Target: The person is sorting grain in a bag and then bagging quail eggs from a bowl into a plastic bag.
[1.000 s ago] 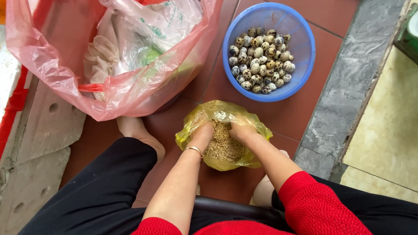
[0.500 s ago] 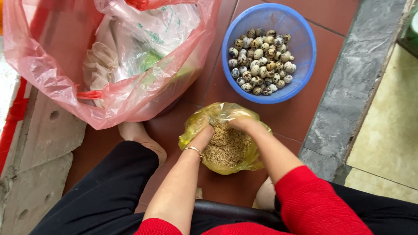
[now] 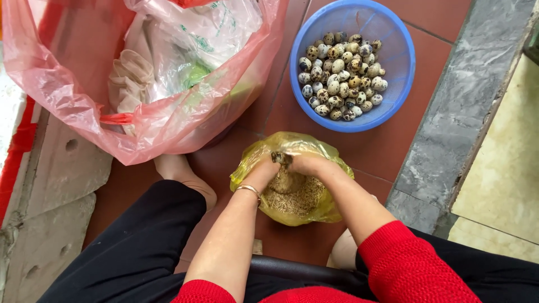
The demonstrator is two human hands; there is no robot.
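Both hands, left hand (image 3: 263, 173) and right hand (image 3: 306, 164), inside yellow bag (image 3: 331, 210) of husks on the floor; fingers pinched on a speckled egg (image 3: 279, 157). Blue basket (image 3: 398, 62) of eggs just beyond.

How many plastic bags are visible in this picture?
2, perhaps more inside: a yellow bag of husks under both hands, and a large pink bag at upper left holding clear wrapping.

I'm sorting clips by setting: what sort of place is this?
Probably a home doorway or porch floor, not a workshop: red floor tiles meet a grey stone threshold, and a blue basket of speckled quail eggs and a pink plastic bag sit on the floor.
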